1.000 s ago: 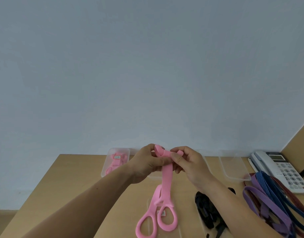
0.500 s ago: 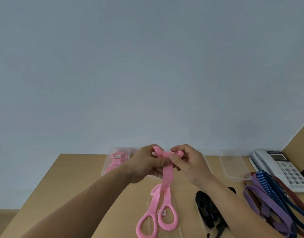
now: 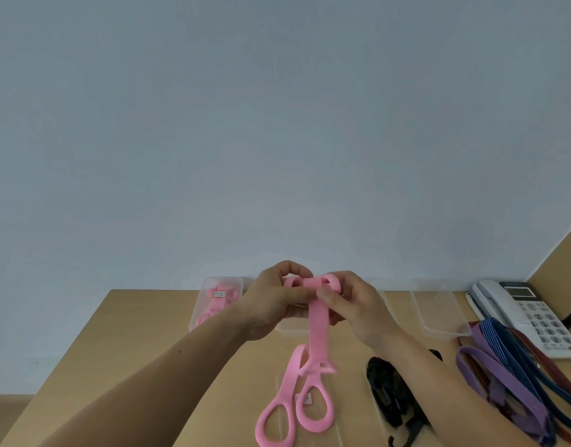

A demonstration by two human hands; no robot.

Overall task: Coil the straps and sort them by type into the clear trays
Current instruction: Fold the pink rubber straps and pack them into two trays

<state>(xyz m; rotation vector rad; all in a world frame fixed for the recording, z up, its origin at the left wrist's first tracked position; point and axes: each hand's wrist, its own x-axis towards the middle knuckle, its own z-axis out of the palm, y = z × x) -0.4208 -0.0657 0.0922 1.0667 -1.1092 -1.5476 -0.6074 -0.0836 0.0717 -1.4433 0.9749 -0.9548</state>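
A pink strap [image 3: 318, 324] hangs from both hands above the wooden table [image 3: 142, 343]. Its top end is rolled into small loops between my fingers. My left hand [image 3: 274, 301] pinches the rolled part from the left, and my right hand [image 3: 351, 304] pinches it from the right. The strap's lower end trails down to two pink loops [image 3: 297, 411] lying on the table. A clear tray [image 3: 201, 312] at the back left holds coiled pink straps. A second clear tray [image 3: 439, 304] stands at the back right.
A pile of purple, blue and maroon straps [image 3: 516, 375] lies at the right. Black straps [image 3: 390, 395] lie under my right forearm. A white desk phone [image 3: 529, 314] sits at the far right. A third clear tray [image 3: 290, 332] is partly hidden behind my hands.
The rolled part at the top of the pink strap has grown by a turn, and the hanging length has shortened, drawing the lower end up. Both hands stay in about the same place.
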